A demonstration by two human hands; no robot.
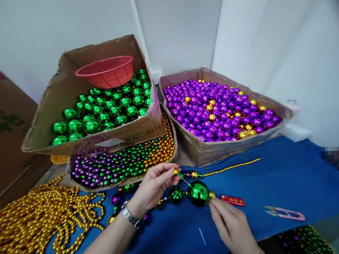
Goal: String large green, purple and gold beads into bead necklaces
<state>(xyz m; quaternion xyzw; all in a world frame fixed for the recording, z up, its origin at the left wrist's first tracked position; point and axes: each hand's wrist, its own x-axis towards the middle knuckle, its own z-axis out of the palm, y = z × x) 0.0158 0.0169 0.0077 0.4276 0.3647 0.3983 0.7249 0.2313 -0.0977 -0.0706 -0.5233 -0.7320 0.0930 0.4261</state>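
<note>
My left hand (pixel 156 179), with a watch at the wrist, pinches a small gold bead (pixel 176 172). From near that bead a thin pale string (pixel 184 179) runs to a large shiny green bead (pixel 199 193). The closed fingertips of my right hand (pixel 231 221) are at the right edge of the green bead; whether they also grip string is hidden. Behind and left lies a beaded strand with a smaller green bead (pixel 176 194), partly covered by my left arm. A gold bead chain (pixel 232 166) stretches away to the right.
Pink-handled thread snips (pixel 286 213) and a red packet (pixel 232 200) lie on the blue cloth (pixel 271 179). Boxes of green balls (pixel 91 126), purple balls (pixel 220 134) and small mixed beads (pixel 126 160) stand behind. Gold bead strands (pixel 45 220) pile at left; a red basket (pixel 109 75) rests above.
</note>
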